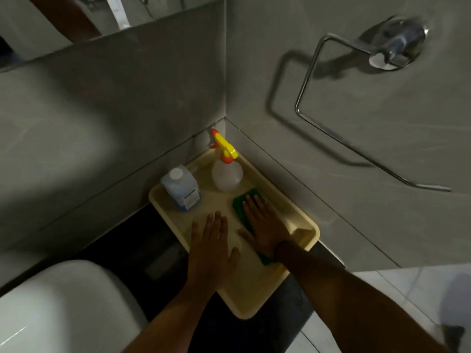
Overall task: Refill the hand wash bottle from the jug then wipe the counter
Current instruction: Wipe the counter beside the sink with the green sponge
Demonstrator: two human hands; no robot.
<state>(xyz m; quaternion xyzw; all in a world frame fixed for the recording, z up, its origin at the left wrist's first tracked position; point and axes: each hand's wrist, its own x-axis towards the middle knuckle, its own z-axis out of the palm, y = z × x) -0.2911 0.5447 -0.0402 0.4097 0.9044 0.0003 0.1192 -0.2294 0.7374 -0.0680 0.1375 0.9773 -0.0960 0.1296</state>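
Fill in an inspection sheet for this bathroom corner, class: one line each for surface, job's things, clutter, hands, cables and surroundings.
Surface: cream tray on a dark counter, pushed into the tiled corner.
Job's things: blue jug with white cap upright at the tray's far left; green cloth flat on the tray.
Clutter: clear spray bottle with yellow and orange trigger, upright in the tray's far corner.
Hands: left hand flat and open on the tray; right hand pressed flat on the cloth.
Cables: nothing seen.
Surroundings: chrome towel ring on the right wall, empty; white basin at lower left.
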